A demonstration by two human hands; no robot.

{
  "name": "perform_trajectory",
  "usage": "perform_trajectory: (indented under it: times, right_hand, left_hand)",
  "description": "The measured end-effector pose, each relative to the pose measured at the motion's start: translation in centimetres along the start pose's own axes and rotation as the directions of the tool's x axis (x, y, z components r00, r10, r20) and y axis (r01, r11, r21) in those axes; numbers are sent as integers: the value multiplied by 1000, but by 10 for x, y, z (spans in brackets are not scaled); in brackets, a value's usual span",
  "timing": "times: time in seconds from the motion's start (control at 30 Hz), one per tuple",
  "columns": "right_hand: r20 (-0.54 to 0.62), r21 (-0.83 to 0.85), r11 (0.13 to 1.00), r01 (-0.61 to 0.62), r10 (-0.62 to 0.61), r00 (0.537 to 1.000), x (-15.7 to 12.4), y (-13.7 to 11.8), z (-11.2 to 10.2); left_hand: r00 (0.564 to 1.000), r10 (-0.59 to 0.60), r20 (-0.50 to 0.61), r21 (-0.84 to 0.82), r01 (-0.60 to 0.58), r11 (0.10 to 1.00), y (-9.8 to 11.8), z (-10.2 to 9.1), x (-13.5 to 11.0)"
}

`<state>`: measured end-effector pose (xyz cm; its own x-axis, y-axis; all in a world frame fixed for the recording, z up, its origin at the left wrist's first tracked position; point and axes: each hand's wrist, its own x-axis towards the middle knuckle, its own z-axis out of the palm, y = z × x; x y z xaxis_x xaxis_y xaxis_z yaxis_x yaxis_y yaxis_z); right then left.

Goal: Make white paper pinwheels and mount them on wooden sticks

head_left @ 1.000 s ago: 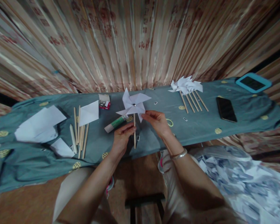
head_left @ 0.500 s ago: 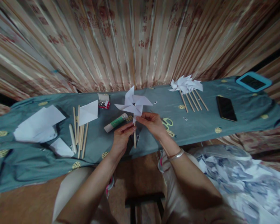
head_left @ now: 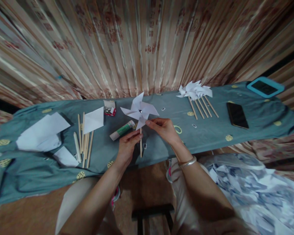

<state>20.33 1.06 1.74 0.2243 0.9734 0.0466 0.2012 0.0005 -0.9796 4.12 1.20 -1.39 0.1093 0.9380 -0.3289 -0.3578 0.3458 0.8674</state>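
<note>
A white paper pinwheel (head_left: 145,109) with a silver pin at its centre is held up above the table's middle. My left hand (head_left: 127,145) pinches its wooden stick (head_left: 141,148) just below the blades. At the lower right blade, my right hand (head_left: 164,129) has thumb and fingers closed together at the paper's edge. A glue stick (head_left: 122,130) with a green label lies left of the pinwheel. Behind my right hand, scissors (head_left: 178,130) with yellow-green handles are mostly hidden. An open red and white box (head_left: 109,109) of small metal pins stands farther back.
Left on the green cloth (head_left: 100,147) are loose wooden sticks (head_left: 85,147), a paper square (head_left: 94,119), a paper stack (head_left: 39,133) and a white pen-like stick (head_left: 77,147). Finished pinwheels (head_left: 195,89), a phone (head_left: 237,115) and a blue-framed device (head_left: 266,87) lie right. A bag of paper scraps (head_left: 254,186) sits below.
The pinwheel's blades have turned slightly clockwise. My right hand has shifted a little to the right and now covers more of the scissors. My left hand keeps its grip on the stick.
</note>
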Motion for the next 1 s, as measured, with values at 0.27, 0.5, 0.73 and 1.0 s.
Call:
perform_trajectory:
  times: [0.27, 0.5, 0.73, 1.0]
  right_hand:
    - [-247, 178, 984, 15, 30, 969, 14, 6, -25]
    - [-228, 296, 955, 25, 45, 973, 17, 5, -19]
    - [-193, 274, 962, -4, 59, 979, 15, 4, -16]
    - [-153, 314, 948, -42, 94, 984, 9, 2, -7]
  left_hand:
    - [1000, -11, 13, 65, 10, 998, -2, -1, -2]
    - [1000, -15, 14, 95, 13, 995, -1, 0, -2]
    - [1000, 0, 11, 69, -1, 998, 1, 0, -1]
    - [1000, 15, -2, 53, -15, 998, 4, -2, 1]
